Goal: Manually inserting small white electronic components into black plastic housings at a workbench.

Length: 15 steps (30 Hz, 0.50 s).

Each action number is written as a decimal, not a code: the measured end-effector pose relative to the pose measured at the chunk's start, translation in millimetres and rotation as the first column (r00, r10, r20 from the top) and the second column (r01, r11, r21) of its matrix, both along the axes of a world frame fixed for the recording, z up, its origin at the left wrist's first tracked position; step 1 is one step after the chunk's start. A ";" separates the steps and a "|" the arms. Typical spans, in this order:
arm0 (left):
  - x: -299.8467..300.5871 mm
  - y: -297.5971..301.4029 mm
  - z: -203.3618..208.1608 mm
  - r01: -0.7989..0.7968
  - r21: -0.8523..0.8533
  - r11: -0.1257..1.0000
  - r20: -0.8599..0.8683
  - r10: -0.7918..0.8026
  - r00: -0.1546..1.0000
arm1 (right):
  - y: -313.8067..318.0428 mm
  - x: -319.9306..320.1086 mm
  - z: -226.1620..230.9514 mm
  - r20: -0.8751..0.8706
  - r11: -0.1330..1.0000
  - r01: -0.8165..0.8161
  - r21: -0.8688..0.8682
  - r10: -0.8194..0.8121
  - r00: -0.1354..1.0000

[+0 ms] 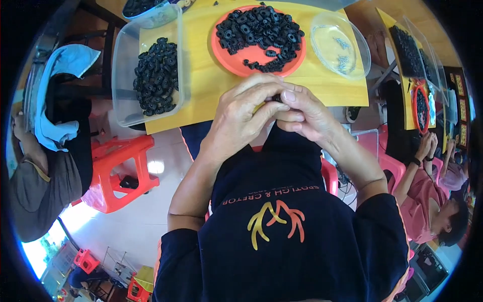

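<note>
My left hand (236,116) and my right hand (309,113) meet at the table's near edge, fingertips pressed together. Pinched between them is a small black part (276,98), mostly covered by my fingers. Just beyond my hands, a round orange-red plate (236,64) bears a heap of small black ridged parts (261,30). To the left, more black ridged parts (158,75) are piled in a clear plastic box (123,85). A round clear dish (322,38) on the right holds some tiny shiny pieces (343,53).
All this stands on a yellow tabletop (206,95). A red plastic stool (123,176) is at the left, near a seated person with a blue cloth (55,100). On the right, another person (427,201) works at a second table with an orange-red plate (420,108).
</note>
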<state>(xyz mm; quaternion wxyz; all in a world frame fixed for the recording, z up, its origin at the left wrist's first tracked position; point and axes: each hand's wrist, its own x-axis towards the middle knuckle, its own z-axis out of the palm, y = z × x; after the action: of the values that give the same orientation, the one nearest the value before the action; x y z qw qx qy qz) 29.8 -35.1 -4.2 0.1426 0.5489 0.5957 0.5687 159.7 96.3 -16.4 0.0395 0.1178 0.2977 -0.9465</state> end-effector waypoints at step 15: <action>-8.9 0.7 3.7 0.048 -0.109 0.993 -0.066 -0.055 0.996 | -1.4 8.1 -8.4 -0.028 0.979 -0.012 -0.204 0.007 1.000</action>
<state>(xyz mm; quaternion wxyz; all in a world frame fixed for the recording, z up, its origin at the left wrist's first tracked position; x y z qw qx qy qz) 21.0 -34.4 -0.5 0.1660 0.5748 0.6158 0.5126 167.9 94.8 -24.7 0.0520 0.0990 0.2001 -0.9734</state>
